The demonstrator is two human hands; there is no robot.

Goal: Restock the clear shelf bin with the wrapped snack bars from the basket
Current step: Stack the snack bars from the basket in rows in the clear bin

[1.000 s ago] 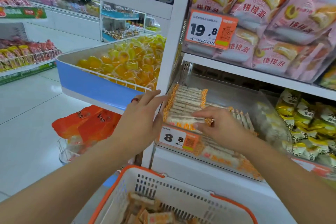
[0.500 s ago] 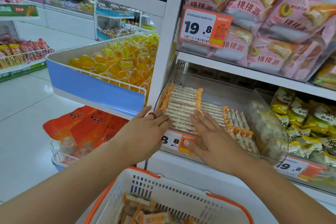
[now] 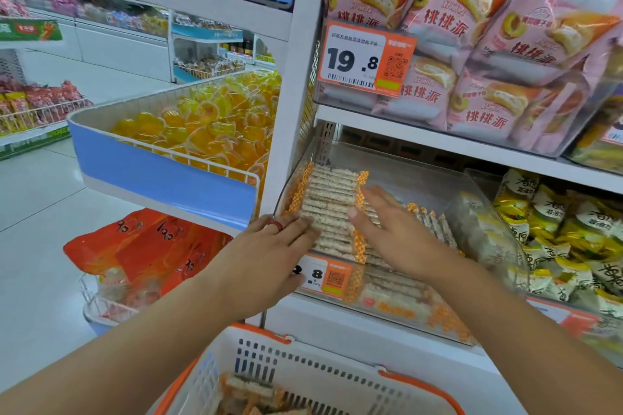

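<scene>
Both hands lie flat and spread, left hand [image 3: 269,256] and right hand [image 3: 394,232], flanking stacked snack bars [image 3: 328,202] in the clear bin [image 3: 421,178], centre frame; light, crinkly, probably brittle, best gripped along their long sides

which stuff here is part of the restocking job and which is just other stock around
Job:
snack bars
clear bin
basket
left hand
right hand

Other stock:
pink bags
jelly cups
yellow-green packets
orange bags
19.8 tag

Glossy clear plastic bin [image 3: 438,192]
</scene>
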